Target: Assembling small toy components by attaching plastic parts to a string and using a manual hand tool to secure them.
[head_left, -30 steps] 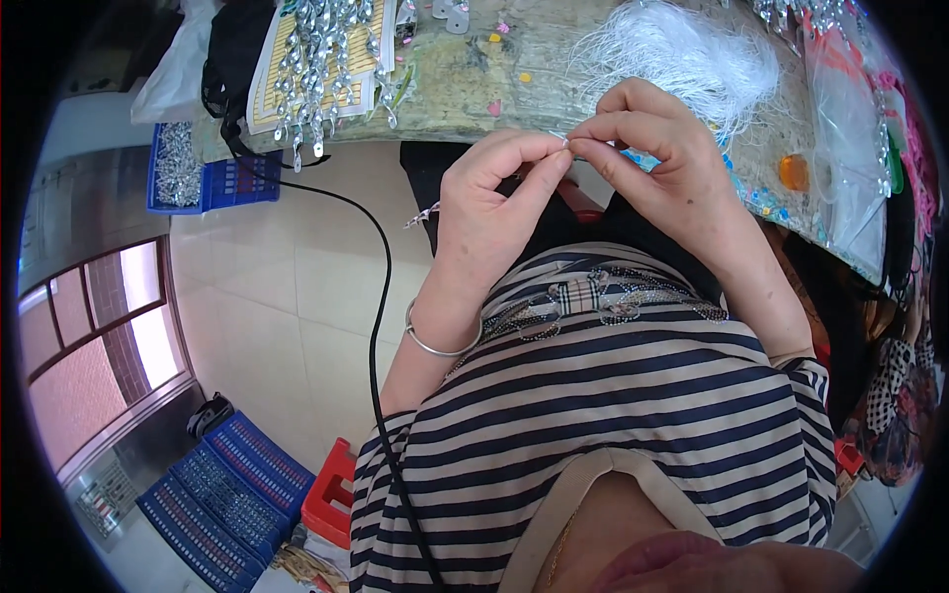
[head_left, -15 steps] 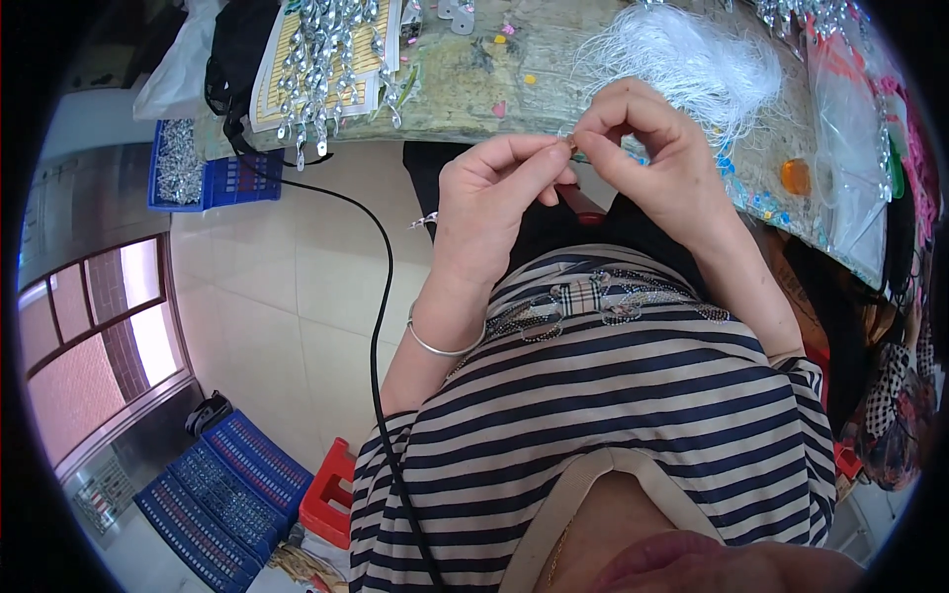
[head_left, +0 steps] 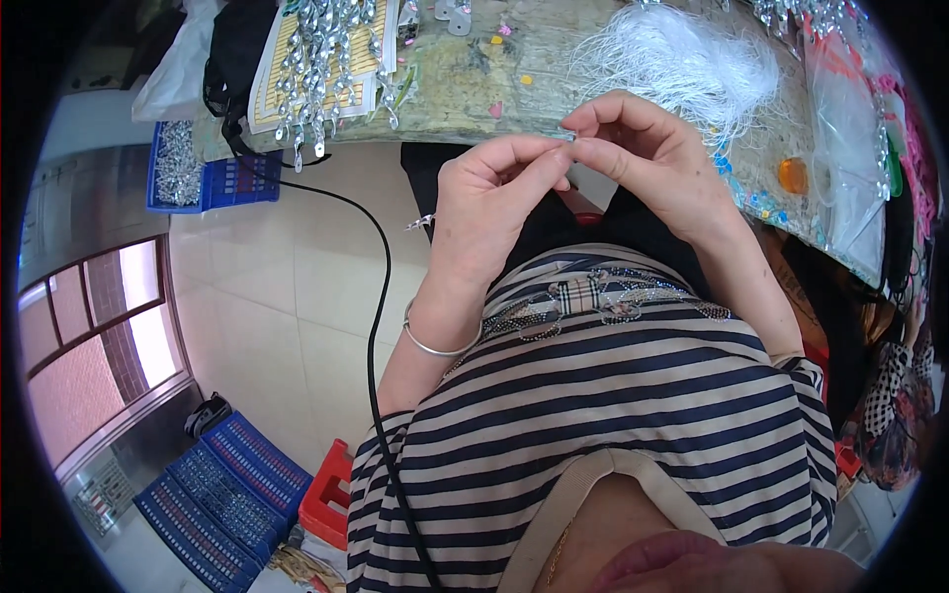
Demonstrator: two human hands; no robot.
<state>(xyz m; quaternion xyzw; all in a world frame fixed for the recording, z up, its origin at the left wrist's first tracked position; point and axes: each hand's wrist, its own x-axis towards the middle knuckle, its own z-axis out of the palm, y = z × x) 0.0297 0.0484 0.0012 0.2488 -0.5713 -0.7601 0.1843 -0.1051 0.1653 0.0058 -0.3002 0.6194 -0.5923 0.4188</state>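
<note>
A navy-and-beige striped knit top [head_left: 593,385] and a beaded belt with a checked buckle [head_left: 580,295] lie nearest, with a thin silver metal bangle [head_left: 435,346] on the left wrist. Just beyond, the left hand [head_left: 504,193] pinches a small, pale, glinting piece [head_left: 567,137] between thumb and forefinger, probably because it is too tiny for a fuller grip. The right hand [head_left: 657,163] meets it there, thumb and forefinger curved close about the piece; whether they grip or merely steady it, I cannot tell. A short silvery strand [head_left: 420,223] juts out left of the left hand, its attachment hidden.

The piece sits at the front edge of the worn greenish table [head_left: 460,84], perhaps for a close view. Beyond it lies a loose heap of white thread [head_left: 682,64], seemingly within the right hand's reach. Strands of clear faceted crystal drops [head_left: 321,69] lie lengthwise at the left over yellow-patterned sheets [head_left: 262,89], presumably to keep them from tangling
</note>
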